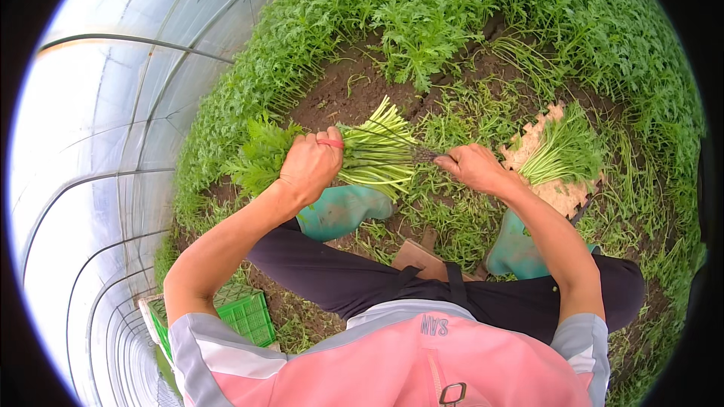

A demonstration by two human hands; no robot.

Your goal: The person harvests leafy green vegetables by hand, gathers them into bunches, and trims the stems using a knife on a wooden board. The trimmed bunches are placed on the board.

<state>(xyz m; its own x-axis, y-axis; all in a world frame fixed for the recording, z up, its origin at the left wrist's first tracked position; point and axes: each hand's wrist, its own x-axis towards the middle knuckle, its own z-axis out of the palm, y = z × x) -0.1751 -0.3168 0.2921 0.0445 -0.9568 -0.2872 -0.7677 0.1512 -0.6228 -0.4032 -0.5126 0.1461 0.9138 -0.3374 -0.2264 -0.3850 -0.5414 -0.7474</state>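
Note:
A bunch of leafy greens (379, 155), resembling crown daisy, is gripped in my left hand (311, 161). Its leaves (257, 152) stick out to the left and its pale cut stems fan to the right. A pinkish-red band circles a finger of that hand. Thin dark strands (423, 154) run along the stems and come together at my right hand (474, 167), which pinches their gathered end. Whether the strands pass fully around the bunch is hidden. Right of that hand, a smaller bunch of greens (563, 152) lies on a tan mat with jagged edges (557, 195).
Uncut greens (430, 0) grow densely ahead and along both sides. Loose trimmings (452, 220) litter the soil between my green boots (345, 212). Below me is a wooden piece (419, 260). A green plastic crate (246, 319) sits behind left, near the plastic greenhouse wall (107, 124).

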